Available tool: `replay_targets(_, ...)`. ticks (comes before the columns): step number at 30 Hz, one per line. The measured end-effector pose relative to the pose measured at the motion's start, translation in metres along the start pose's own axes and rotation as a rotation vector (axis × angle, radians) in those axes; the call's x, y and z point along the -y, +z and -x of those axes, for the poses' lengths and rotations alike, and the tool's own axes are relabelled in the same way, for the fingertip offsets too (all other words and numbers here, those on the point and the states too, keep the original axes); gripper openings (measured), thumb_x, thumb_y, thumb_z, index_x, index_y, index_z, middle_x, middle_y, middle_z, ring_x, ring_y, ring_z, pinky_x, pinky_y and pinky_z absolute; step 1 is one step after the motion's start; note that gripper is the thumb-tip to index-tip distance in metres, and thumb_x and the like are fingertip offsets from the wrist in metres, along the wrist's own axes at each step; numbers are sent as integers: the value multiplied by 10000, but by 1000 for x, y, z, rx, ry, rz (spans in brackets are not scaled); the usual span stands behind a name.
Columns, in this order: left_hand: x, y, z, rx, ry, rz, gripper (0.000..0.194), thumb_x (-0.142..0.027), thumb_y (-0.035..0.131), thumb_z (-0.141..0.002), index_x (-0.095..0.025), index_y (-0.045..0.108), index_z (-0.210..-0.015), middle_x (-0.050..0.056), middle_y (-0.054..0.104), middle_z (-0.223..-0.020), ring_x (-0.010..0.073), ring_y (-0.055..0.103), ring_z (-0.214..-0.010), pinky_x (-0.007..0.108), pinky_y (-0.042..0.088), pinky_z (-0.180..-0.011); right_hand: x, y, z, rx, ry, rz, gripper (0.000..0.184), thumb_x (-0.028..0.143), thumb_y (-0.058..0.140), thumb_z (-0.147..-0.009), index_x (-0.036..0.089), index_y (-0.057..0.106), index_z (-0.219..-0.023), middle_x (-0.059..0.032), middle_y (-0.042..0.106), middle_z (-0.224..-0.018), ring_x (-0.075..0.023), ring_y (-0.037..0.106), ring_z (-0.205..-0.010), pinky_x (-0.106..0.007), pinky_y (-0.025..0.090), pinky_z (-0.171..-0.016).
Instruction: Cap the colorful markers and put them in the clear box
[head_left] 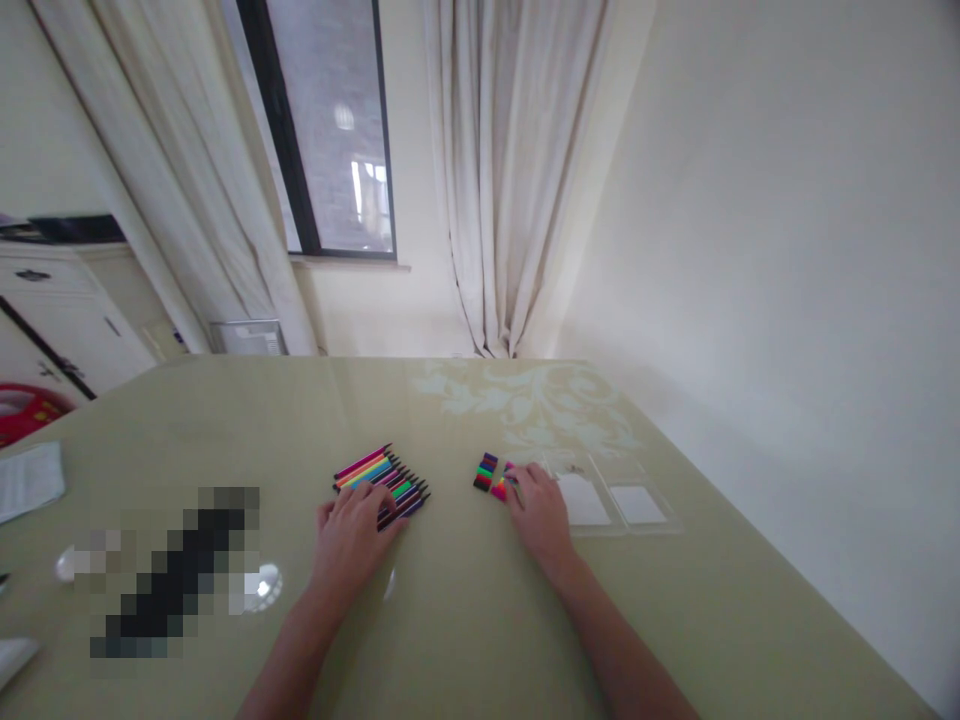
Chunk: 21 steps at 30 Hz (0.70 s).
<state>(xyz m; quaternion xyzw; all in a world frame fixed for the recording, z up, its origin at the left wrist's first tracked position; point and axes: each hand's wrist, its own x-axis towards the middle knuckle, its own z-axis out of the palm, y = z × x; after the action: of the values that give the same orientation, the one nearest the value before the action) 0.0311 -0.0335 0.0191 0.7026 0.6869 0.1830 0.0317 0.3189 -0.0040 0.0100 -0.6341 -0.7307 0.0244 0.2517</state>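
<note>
Coloured pens [373,470] and short coloured pieces [485,471]: mid-desk, by your two hands.
Pens: one row, dark tips toward the desk's [442,610] right edge; your left hand [354,530] lies over its near part, grip half-spread, whether holding any you cannot tell. Pieces: two small groups right of the pens; your right hand [541,515] partly covers one, grip narrow, hold hidden. Transparent case [616,508]: beside that hand, toward the right edge, showing two white panels [585,500]. Open surface: between pens and pieces, and from pens to far edge.
</note>
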Motion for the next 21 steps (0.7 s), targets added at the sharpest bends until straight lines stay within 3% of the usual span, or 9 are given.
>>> replay_targets(7, 6, -2, -4, 37, -49, 82, 187, -439, 636, -897, -277, 728, -899, 49, 747, -1075, 313, 628, -1126, 453, 393, -947, 17, 16, 6, 57, -136, -42, 279, 215, 571, -990, 248, 704, -1234, -110, 650, -1276, -280, 546, -1292, -421, 439, -1058)
replay_targets(15, 24, -5, -11, -100, -190, 39, 276, -394, 491, -1004, -255, 730, -992, 76, 738, -1108, 306, 639, -1087, 428, 408, -888, 18, 14, 6, 63, -158, -68, 248, 192, 584, -979, 243, 730, -1174, -96, 657, -1241, -272, 565, -1258, -431, 457, -1056)
replay_targets(21, 34, -1, -17, -117, -224, 60, 298, -386, 478, -1011, -244, 738, -1043, 90, 720, -1156, 307, 623, -1102, 427, 418, -890, 18, 15, 6, 50, -163, -67, 200, 188, 611, -965, 225, 733, -1120, -104, 667, -1225, -282, 578, -1239, -427, 467, -1045)
